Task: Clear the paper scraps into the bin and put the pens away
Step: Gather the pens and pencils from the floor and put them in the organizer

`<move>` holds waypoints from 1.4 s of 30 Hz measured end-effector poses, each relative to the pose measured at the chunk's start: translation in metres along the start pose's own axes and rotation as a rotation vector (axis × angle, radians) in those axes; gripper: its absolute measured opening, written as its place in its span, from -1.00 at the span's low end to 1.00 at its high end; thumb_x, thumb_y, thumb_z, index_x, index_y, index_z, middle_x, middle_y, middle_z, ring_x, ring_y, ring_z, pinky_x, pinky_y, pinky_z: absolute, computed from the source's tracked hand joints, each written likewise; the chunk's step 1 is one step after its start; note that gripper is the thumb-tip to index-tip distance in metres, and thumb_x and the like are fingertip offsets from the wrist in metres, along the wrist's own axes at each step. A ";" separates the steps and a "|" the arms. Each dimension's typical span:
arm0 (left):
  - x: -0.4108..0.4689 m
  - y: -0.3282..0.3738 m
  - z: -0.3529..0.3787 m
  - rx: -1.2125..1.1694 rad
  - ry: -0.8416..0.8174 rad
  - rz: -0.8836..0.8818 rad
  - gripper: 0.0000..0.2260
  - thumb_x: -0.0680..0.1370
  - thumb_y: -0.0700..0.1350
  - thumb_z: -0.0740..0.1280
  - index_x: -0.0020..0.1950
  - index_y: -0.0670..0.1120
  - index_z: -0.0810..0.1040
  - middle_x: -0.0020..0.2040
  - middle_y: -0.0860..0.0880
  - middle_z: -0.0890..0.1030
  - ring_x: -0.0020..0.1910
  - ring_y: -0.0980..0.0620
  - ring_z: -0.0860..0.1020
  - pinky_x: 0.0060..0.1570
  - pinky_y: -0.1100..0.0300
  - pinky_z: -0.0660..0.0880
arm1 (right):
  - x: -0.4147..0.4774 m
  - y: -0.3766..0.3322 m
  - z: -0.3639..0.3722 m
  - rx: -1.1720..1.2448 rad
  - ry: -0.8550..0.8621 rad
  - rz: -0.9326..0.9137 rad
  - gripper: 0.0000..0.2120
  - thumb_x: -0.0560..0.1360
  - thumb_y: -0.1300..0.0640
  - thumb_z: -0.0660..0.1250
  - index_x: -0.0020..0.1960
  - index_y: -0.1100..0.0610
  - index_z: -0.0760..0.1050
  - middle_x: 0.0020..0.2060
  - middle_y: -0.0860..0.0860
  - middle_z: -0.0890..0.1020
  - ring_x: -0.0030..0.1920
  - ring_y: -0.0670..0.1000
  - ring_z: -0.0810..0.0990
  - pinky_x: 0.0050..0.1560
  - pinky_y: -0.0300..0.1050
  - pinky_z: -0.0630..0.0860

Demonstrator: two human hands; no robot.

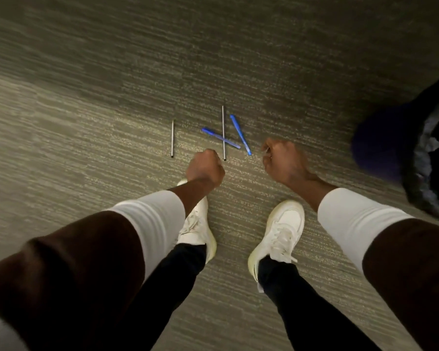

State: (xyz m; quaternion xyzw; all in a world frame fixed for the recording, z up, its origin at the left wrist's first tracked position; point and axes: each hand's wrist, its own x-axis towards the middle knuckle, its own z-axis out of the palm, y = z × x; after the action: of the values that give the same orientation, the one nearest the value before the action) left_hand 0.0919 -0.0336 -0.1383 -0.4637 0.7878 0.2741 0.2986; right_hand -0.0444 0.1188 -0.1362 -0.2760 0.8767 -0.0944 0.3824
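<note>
Left hand is curled into a fist, whether holding anything I cannot tell. Just beyond it, on the carpet, lie four pens. Right hand, fingers curled, beside them; bin further right.

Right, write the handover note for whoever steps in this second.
Left hand: closed fist above the carpet; contents not visible.
Right hand: fingers curled, beside the pens; nothing seen in it.
On the grey carpet: two thin silver pens and two blue plastic pens; one blue crosses a silver.
Dark lined bin at right.
Done: no paper scraps in view.
Left: gather all four pens.
</note>
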 end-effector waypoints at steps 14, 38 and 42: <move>0.101 -0.016 0.042 -0.020 -0.006 0.054 -0.64 0.57 0.13 0.47 0.17 -0.12 0.69 0.16 -0.19 0.71 0.16 -0.25 0.67 0.14 -0.08 0.64 | 0.116 -0.036 0.092 -0.054 0.147 0.021 -0.65 0.55 0.20 0.43 0.30 0.13 0.46 0.19 0.21 0.63 0.20 0.30 0.63 0.16 0.15 0.59; 0.108 -0.046 0.039 -0.197 0.093 0.043 -0.78 0.54 -0.01 0.44 0.05 -0.14 0.71 0.02 -0.24 0.73 0.00 -0.30 0.69 -0.02 -0.06 0.64 | 0.125 -0.073 0.123 0.252 0.030 0.166 -0.70 0.41 -0.08 0.60 0.05 0.03 0.66 0.01 0.09 0.77 0.06 0.18 0.72 -0.01 -0.05 0.57; 0.107 -0.052 0.043 -0.215 0.083 0.040 -0.79 0.51 -0.02 0.48 0.00 -0.15 0.69 -0.03 -0.19 0.73 -0.05 -0.25 0.70 -0.05 -0.08 0.68 | 0.128 -0.071 0.122 0.276 0.014 0.164 -0.69 0.39 -0.01 0.64 0.07 0.05 0.67 0.02 0.06 0.77 0.03 0.15 0.73 0.05 -0.02 0.62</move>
State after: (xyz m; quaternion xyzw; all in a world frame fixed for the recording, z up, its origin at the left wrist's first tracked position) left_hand 0.1052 -0.0859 -0.2527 -0.4882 0.7746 0.3437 0.2085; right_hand 0.0017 -0.0058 -0.2729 -0.1478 0.8776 -0.1842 0.4171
